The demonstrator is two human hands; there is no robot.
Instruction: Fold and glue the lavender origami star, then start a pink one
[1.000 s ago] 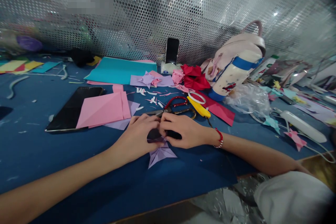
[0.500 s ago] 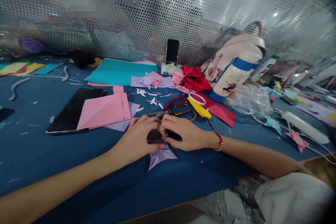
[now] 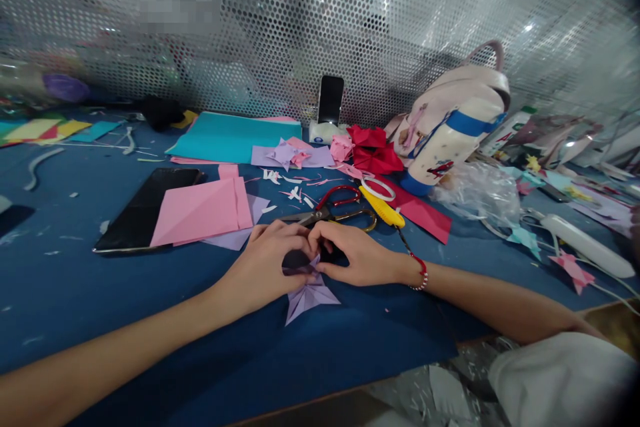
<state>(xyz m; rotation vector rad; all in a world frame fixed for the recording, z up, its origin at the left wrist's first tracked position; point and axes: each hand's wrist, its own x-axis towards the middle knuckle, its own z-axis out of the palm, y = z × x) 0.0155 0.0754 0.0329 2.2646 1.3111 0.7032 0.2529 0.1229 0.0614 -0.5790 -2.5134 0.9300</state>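
Note:
Both my hands rest on the blue table (image 3: 210, 347) and pinch a small folded lilac paper figure (image 3: 310, 293). My left hand (image 3: 265, 267) curls over its upper left part with fingers closed on the paper. My right hand (image 3: 353, 257), with a red bead bracelet at the wrist, grips its upper right edge with fingertips pressed together. The figure's pointed lower flaps stick out below my hands and lie flat on the table. The part under my fingers is hidden.
Scissors with red handles (image 3: 333, 208) and a yellow cutter (image 3: 383, 207) lie just behind my hands. A pink folded sheet (image 3: 203, 210) overlaps a black tablet (image 3: 145, 207) at left. Behind are teal paper (image 3: 235, 137), a standing phone (image 3: 330, 101), red paper (image 3: 373, 150), a pale bag (image 3: 450, 127), a plastic bag (image 3: 477, 190).
My hands have stayed on the lilac figure with only small finger shifts; the view has drifted slightly.

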